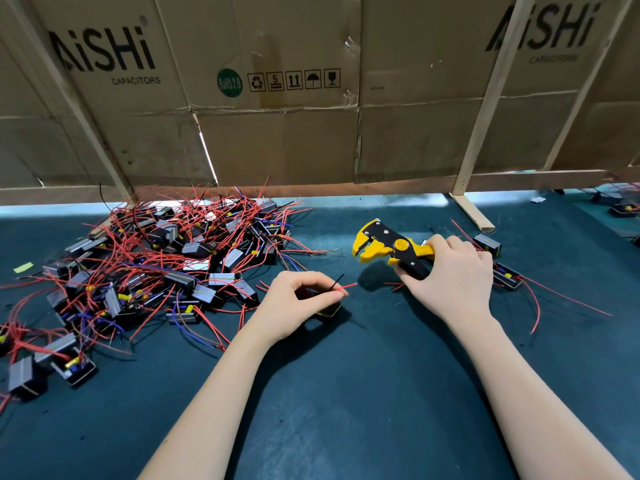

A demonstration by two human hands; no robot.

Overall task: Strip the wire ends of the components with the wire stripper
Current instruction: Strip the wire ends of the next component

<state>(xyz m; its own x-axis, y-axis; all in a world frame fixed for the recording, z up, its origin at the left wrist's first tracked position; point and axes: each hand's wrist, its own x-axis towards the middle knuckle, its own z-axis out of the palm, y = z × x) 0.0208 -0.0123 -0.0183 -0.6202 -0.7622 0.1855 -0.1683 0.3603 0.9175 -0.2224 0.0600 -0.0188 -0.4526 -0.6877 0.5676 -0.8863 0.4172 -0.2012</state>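
Flattened cardboard cartons (277, 133) printed with a capacitor brand wall off the back of a dark teal work mat (346, 393), where a person strips component leads by hand.

At centre, the left hand (294, 303) pinches a red wire (348, 286) and a black wire (337, 283) between curled thumb and fingertips, with the dark component (329, 310) they belong to tucked under the fingers. The right hand (453, 271), just beside it, is wrapped round the handles of one yellow-and-black wire stripper (388, 247), whose jaws stand open and point toward the left hand, a little apart from the wire tips.

The step in hand appears to be feeding the red end into the jaws. Doing it well likely means holding the wire straight and close to its tip, seating only the short end between the blades, then squeezing in one firm stroke while the left hand keeps the component from twisting.

Counts: one stripper, two hands, two wires presented. Left of the left hand lies one tangled pile of components (156, 265), too many and too overlapped to count, trailing red, blue and black leads. Beyond the right hand sit at least two finished-looking components (488, 244), and more lie at the far right edge, too small to count.
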